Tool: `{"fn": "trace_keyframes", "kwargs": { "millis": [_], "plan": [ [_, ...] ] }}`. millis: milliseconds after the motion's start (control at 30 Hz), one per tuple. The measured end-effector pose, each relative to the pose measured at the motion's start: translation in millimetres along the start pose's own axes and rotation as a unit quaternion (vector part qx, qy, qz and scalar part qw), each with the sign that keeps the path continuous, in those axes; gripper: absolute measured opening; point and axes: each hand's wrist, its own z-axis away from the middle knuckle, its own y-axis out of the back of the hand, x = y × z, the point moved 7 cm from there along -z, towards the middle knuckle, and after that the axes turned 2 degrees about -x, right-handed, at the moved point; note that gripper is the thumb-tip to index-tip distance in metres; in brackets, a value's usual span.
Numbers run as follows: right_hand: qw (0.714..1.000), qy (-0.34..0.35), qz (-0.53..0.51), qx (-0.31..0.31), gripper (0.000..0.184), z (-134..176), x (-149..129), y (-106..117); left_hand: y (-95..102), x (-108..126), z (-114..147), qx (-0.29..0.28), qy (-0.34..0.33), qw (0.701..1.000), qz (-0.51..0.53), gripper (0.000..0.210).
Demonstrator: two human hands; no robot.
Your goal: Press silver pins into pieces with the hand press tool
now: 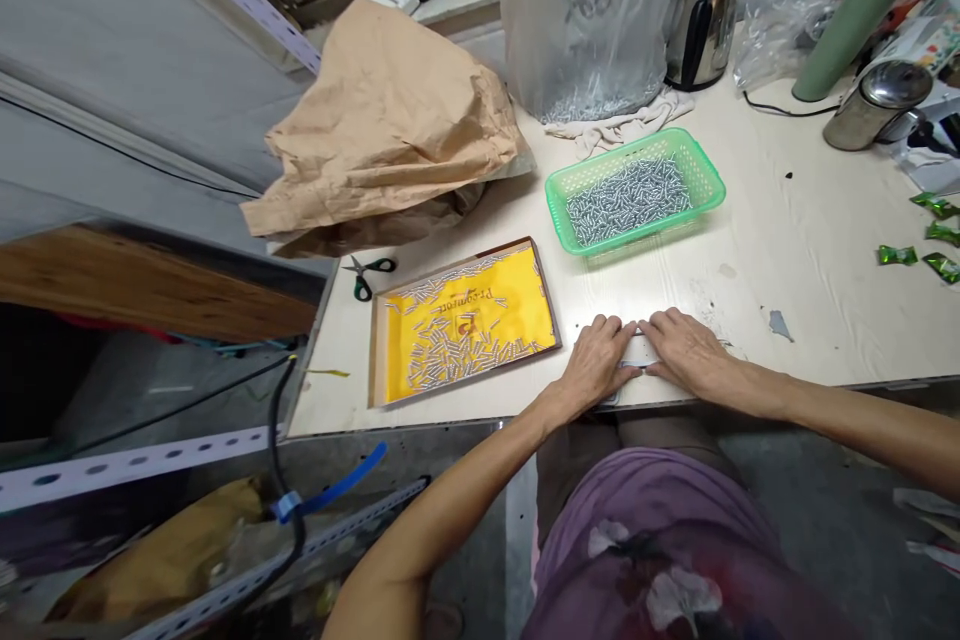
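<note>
Near the table's front edge, my left hand (596, 360) and my right hand (686, 352) face each other. Between them is a small flat whitish piece (639, 350), gripped at its two ends by my closed fingers; its kind is not clear, and my fingertips cover part of it. Left of my hands lies a shallow cardboard tray (534, 305) with a yellow lining, holding many small silvery metal pins (450, 360). Beyond my hands stands a green plastic basket (559, 210) filled with similar small metal pieces (634, 200).
Scissors (364, 270) lie left of the tray. Crumpled brown paper (397, 120) covers the back left. A big clear plastic bag (592, 10), a steel kettle (705, 15) and a green cylinder (862, 15) stand behind. Green-wrapped sweets (896, 255) lie at the right.
</note>
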Motion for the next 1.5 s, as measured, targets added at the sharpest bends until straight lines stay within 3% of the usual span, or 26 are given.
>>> {"fn": "trace_keyframes", "kwargs": {
  "millis": [133,267,367,467,533,700,867,933,1000,1067,1133,1233,1333,1500],
  "plan": [
    [0.999,0.028,0.006,-0.039,0.009,-8,-4,1,1.9,-2,-5,-0.004,0.034,0.999,-0.001,0.026],
    [0.996,0.053,0.003,-0.069,0.016,-16,-4,1,1.8,-5,-8,0.005,0.05,0.999,-0.001,0.015],
    [0.998,0.046,0.005,-0.051,0.01,-17,2,6,-0.2,-4,-5,0.046,0.049,0.998,0.0,0.023],
    [0.998,0.054,0.002,-0.032,0.045,-15,12,10,-8.5,3,6,0.131,0.031,0.991,0.0,0.037],
    [0.997,0.073,-0.008,-0.038,0.055,-15,20,9,-20.3,12,15,0.181,-0.004,0.984,-0.001,0.036],
    [0.998,0.056,-0.019,-0.004,0.014,-28,40,11,-48.7,37,28,0.227,-0.058,0.972,0.011,0.036],
    [0.997,0.065,-0.001,0.046,0.018,-48,39,17,-43.4,48,34,0.236,-0.072,0.968,0.039,0.036],
    [0.996,0.068,0.022,0.053,0.019,-50,38,17,-29.0,34,39,0.255,-0.084,0.963,0.028,0.035],
    [0.995,0.068,0.039,0.056,0.019,-49,38,14,-5.1,-1,44,0.292,-0.052,0.955,-0.009,0.034],
    [0.995,0.067,0.045,0.06,0.02,-47,38,11,25.3,-59,50,0.325,0.064,0.941,-0.06,0.032],
    [0.995,0.066,0.041,0.064,0.02,-46,38,10,49.5,-118,54,0.294,0.185,0.932,-0.103,0.029],
    [0.995,0.064,0.032,0.066,0.02,-45,37,10,63.0,-171,51,0.18,0.237,0.945,-0.132,0.024],
    [0.995,0.065,0.023,0.065,0.02,-45,36,11,59.2,-183,49,0.112,0.209,0.962,-0.138,0.023],
    [0.998,0.053,0.026,0.038,0.022,-47,36,12,55.4,-176,47,0.085,0.143,0.977,-0.133,0.023]
  ]
}}
